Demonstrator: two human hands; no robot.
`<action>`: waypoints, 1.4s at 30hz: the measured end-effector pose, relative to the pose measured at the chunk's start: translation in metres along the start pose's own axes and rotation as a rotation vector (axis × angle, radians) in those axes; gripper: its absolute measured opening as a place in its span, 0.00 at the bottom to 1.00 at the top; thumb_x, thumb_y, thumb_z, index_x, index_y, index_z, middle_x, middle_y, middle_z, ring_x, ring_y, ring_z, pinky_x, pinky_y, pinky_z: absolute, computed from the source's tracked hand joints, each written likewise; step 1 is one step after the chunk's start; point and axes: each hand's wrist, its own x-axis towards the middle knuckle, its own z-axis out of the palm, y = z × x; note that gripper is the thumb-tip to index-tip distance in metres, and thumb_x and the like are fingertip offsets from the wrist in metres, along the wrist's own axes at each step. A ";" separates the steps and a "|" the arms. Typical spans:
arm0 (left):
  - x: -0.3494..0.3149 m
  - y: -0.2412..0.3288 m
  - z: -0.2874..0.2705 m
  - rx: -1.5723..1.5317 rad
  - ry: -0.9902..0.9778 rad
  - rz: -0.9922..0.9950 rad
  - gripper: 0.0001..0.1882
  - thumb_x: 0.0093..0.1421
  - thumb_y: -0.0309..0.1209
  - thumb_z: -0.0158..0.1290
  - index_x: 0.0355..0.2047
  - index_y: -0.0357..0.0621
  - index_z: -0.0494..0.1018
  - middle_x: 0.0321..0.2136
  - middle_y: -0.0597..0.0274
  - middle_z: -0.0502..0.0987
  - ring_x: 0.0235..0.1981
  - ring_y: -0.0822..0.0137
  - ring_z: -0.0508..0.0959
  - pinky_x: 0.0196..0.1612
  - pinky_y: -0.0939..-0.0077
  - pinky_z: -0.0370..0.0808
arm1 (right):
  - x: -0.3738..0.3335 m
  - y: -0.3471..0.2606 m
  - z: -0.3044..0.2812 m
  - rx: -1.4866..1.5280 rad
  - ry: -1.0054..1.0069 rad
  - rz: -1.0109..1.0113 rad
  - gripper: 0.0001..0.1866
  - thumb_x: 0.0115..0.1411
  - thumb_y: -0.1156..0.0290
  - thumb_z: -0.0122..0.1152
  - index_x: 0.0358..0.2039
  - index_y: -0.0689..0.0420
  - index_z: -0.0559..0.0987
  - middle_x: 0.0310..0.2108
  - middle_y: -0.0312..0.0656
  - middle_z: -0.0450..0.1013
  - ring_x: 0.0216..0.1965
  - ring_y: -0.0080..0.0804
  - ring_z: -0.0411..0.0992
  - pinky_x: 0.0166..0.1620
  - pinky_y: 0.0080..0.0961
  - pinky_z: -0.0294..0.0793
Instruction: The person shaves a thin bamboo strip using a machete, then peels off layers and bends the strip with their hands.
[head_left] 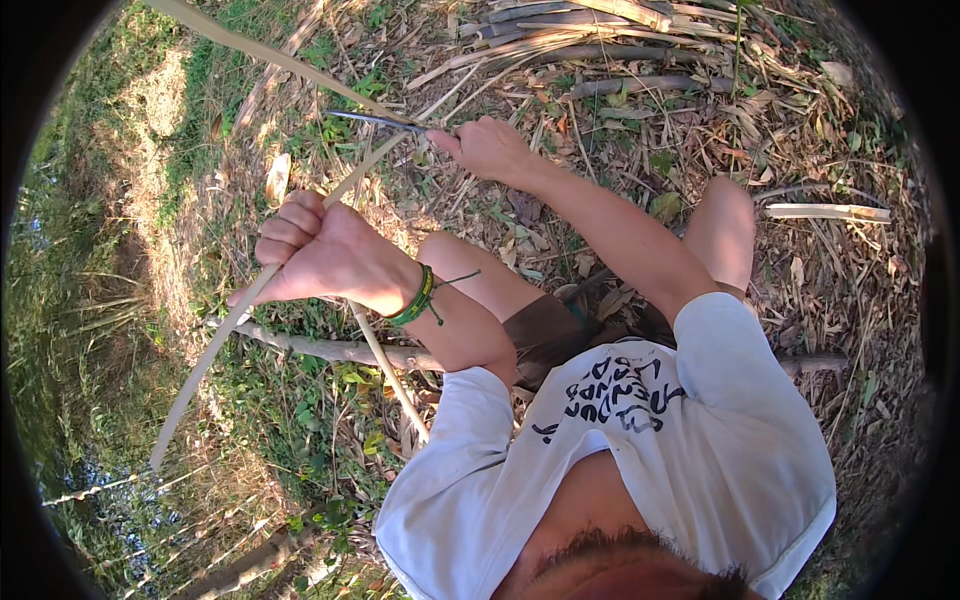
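Note:
My left hand is closed around a long, pale strip of split wood or bamboo. From the fist, one end curves down to the lower left, while the other runs up to the knife. A knife with a thin blade is gripped in my right hand, its tip pointing left. Its blade lies where the held strip meets another pale length that reaches to the upper left. I cannot tell whether these two lengths are joined there. My right fingers hide most of the knife's handle.
Split strips and sticks lie piled at the far side. A short split piece is on the leaf litter to the right. A branch crosses the ground by my legs, and a thin pale stick slants beneath my left arm. Grass grows at left.

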 end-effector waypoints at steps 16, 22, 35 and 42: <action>-0.005 -0.017 0.034 0.071 0.194 -0.095 0.38 0.65 0.71 0.26 0.11 0.57 0.43 0.08 0.74 0.42 0.11 0.74 0.44 0.18 0.79 0.46 | 0.013 0.031 -0.005 0.159 0.107 0.026 0.46 0.68 0.33 0.36 0.24 0.69 0.81 0.27 0.67 0.76 0.31 0.64 0.77 0.40 0.51 0.77; 0.015 -0.021 0.034 0.025 0.240 -0.043 0.39 0.63 0.74 0.26 0.11 0.57 0.43 0.08 0.74 0.42 0.11 0.73 0.43 0.19 0.79 0.44 | 0.035 0.030 -0.047 0.673 -0.245 0.263 0.45 0.65 0.30 0.39 0.34 0.67 0.82 0.16 0.39 0.68 0.15 0.28 0.67 0.22 0.29 0.69; 0.002 -0.014 0.103 -0.094 -0.421 0.046 0.39 0.62 0.74 0.24 0.12 0.54 0.43 0.09 0.72 0.43 0.12 0.74 0.41 0.18 0.77 0.39 | -0.025 -0.014 -0.097 0.634 -0.064 0.146 0.41 0.69 0.36 0.38 0.30 0.66 0.81 0.13 0.40 0.67 0.16 0.32 0.68 0.27 0.34 0.70; -0.020 -0.003 0.120 0.008 -0.297 0.099 0.37 0.65 0.71 0.26 0.13 0.55 0.42 0.09 0.73 0.42 0.12 0.74 0.41 0.17 0.77 0.41 | -0.039 0.000 -0.059 0.302 0.341 -0.146 0.42 0.70 0.39 0.38 0.21 0.67 0.81 0.22 0.63 0.75 0.30 0.63 0.76 0.37 0.51 0.74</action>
